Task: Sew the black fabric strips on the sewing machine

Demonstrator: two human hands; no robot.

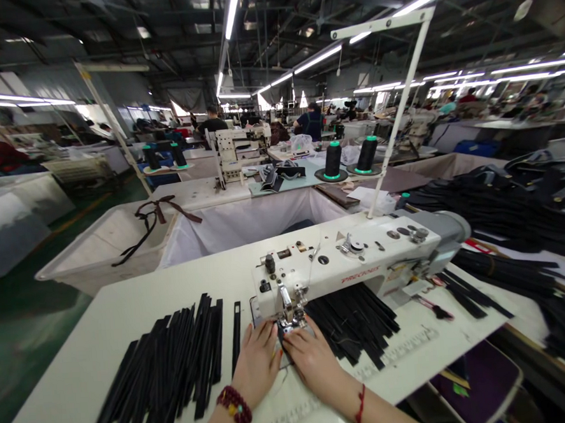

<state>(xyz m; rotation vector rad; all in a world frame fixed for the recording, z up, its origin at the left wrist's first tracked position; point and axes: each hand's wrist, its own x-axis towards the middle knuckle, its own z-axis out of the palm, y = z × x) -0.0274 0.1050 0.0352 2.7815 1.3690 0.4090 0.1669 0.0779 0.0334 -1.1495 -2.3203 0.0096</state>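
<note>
At the sewing machine (334,266), my left hand (259,361) and my right hand (311,358) are close together in front of the presser foot (288,310). The fingers of both hands are bent and pressed down on a small dark piece, seemingly a black strip (281,333), mostly hidden under them. One more black strip (236,326) lies just left of my left hand. Further left, a fanned pile of black strips (171,358) covers part of the white table (103,337). Under the machine arm, beside my right hand, is another pile of black strips (354,322).
A printed ruler scale (410,346) runs along the table's front. A small brush (436,308) lies to the right. Behind the table stand a white bin (107,238) and black thread cones (332,160). Dark pieces are heaped (497,205) at the right.
</note>
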